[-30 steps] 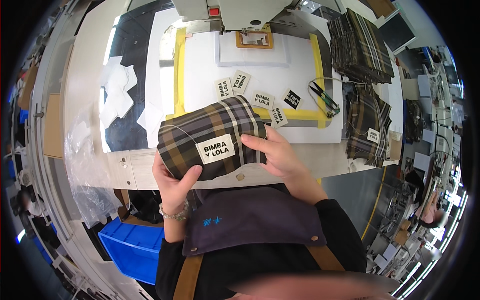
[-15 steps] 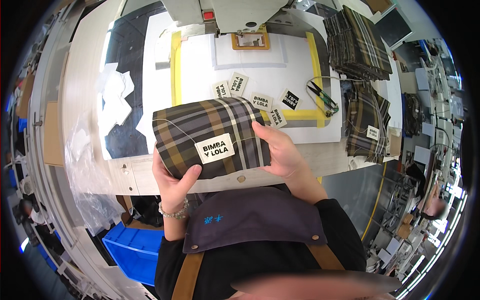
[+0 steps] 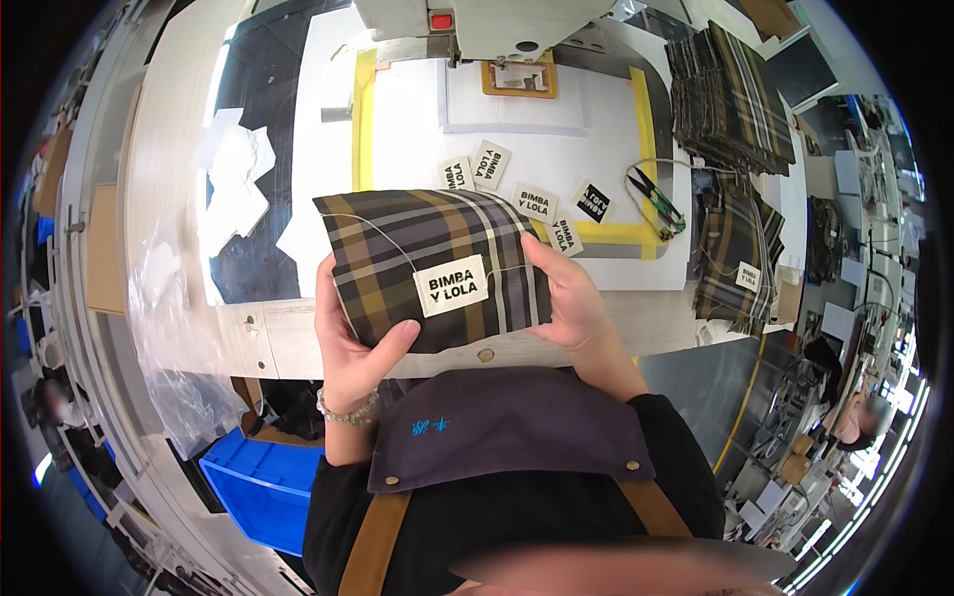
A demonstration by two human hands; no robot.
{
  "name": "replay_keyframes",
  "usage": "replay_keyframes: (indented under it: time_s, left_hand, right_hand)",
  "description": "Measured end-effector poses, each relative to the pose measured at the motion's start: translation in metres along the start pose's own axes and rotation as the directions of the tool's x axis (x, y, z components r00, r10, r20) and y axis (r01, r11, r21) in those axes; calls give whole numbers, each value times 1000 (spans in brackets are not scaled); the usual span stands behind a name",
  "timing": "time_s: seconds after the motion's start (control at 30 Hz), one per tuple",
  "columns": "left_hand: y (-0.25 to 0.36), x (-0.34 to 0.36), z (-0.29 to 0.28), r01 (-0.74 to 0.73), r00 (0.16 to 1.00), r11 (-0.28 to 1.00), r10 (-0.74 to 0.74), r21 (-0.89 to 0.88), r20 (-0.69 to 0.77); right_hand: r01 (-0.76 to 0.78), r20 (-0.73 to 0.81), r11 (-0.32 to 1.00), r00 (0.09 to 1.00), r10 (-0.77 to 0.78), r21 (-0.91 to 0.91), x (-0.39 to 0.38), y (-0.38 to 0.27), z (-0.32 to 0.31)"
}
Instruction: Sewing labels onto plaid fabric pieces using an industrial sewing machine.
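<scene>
A plaid fabric piece (image 3: 383, 268) in brown, grey and black is held up between my two hands, over the table's front edge. A white label (image 3: 452, 286) with dark print sits on its face, and loose pale threads trail from both sides of it. My left hand (image 3: 358, 348) grips the lower left edge, thumb on the front and fingers behind. At the right edge my right hand (image 3: 568, 298) pinches the fabric with its thumb in front; its other fingers are partly hidden. Beyond the fabric lie several loose labels (image 3: 536, 203), one of them black (image 3: 592, 202).
A sewing machine (image 3: 477, 28) stands at the back, with a yellow-orange frame (image 3: 519, 78) under it. Green-handled snips (image 3: 658, 204) lie at right, beside stacked plaid pieces (image 3: 730, 94) and a labelled plaid piece (image 3: 733, 248). White scraps (image 3: 237, 179) lie left; a blue bin (image 3: 260, 492) stands below.
The view has shifted slightly, so the table appears farther right. Both hands keep hold of the plaid fabric, which is tilted a little differently, its right edge sloping down more.
</scene>
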State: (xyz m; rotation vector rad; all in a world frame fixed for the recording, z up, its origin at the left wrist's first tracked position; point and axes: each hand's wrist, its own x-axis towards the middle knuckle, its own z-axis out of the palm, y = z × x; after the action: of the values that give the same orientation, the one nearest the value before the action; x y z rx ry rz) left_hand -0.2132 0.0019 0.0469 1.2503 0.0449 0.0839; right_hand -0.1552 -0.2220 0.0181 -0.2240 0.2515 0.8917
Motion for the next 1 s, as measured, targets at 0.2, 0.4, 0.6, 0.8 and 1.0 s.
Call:
replay_keyframes:
  time_s: [0.2, 0.4, 0.6, 0.8, 1.0]
  left_hand:
    - [4, 2, -1, 2, 999, 1000, -3, 15, 39]
    - [6, 2, -4, 81, 997, 997, -81, -12, -9]
    - [5, 5, -5, 145, 989, 989, -144, 38, -42]
    - [2, 19, -2, 117, 991, 990, -111, 82, -73]
    - [-7, 25, -5, 60, 995, 975, -41, 214, -91]
  right_hand:
    - [-20, -76, 1000, 997, 19, -9, 1, -7, 10]
    - [36, -77, 989, 996, -47, -142, 6, -2, 14]
    - [63, -128, 966, 987, -98, -252, 6, -1, 12]
    - [48, -174, 950, 979, -106, -309, 4, 1, 15]
    - [8, -287, 872, 943, -169, -490, 2, 2, 21]
